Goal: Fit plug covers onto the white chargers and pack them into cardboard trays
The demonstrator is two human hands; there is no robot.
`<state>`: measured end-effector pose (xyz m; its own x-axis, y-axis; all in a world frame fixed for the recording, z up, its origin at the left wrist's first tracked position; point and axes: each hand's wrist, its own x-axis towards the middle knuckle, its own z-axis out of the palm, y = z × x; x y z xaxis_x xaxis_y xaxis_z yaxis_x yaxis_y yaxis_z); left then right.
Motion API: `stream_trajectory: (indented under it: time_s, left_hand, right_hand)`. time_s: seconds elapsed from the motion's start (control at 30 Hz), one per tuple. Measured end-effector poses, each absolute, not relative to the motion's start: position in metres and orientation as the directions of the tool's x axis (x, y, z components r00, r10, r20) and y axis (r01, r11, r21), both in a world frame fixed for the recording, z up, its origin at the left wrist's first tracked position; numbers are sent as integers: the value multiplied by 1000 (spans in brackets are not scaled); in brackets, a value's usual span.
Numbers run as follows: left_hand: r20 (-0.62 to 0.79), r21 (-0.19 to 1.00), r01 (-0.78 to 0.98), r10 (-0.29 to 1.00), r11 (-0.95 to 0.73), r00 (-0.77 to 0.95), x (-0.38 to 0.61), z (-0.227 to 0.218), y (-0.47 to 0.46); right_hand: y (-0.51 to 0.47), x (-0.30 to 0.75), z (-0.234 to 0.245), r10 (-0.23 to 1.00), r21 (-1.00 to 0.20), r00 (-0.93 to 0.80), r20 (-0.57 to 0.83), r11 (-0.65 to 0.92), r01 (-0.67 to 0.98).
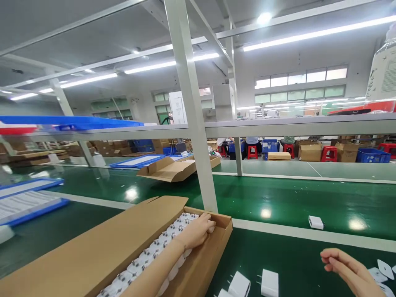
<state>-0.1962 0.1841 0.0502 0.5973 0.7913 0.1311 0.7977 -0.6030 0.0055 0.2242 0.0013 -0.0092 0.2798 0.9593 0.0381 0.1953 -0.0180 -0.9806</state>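
My left hand [198, 230] reaches into a long, open cardboard box [213, 251], near its far end. Its fingers are closed round a white charger [211, 229], mostly hidden under them. Beside that hand, rows of white plug chargers [161, 243] lie in the box with metal prongs facing up. My right hand [349, 268] hovers over the green bench at lower right, fingers loosely stretched and nothing visible in them. Close to it are several flat white pieces [385, 269]. Between my hands, a white charger [269, 283] and another white charger [240, 284] lie on the bench.
One more charger [315, 222] lies on the green belt [287, 202]. A metal post [194, 107] rises just behind the box, carrying a shelf [293, 126]. An open carton [173, 169] stands across the belt. Blue-edged trays [34, 206] are at left.
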Motion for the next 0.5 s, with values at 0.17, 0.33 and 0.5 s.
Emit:
stream_trajectory:
  time_s: [0.17, 0.33, 0.5]
  left_hand:
    - [202, -110, 833, 808, -542, 553, -202, 34, 190]
    - [265, -208, 888, 850, -410, 455, -197, 30, 190]
    - [273, -308, 899, 876, -312, 398, -206, 34, 188]
  right_hand:
    - [87, 249, 20, 973, -485, 175, 152, -81, 871]
    - [145, 242, 13, 991, -280, 122, 61, -100, 955]
    - [146, 225, 17, 999, -313, 42, -1, -40, 949]
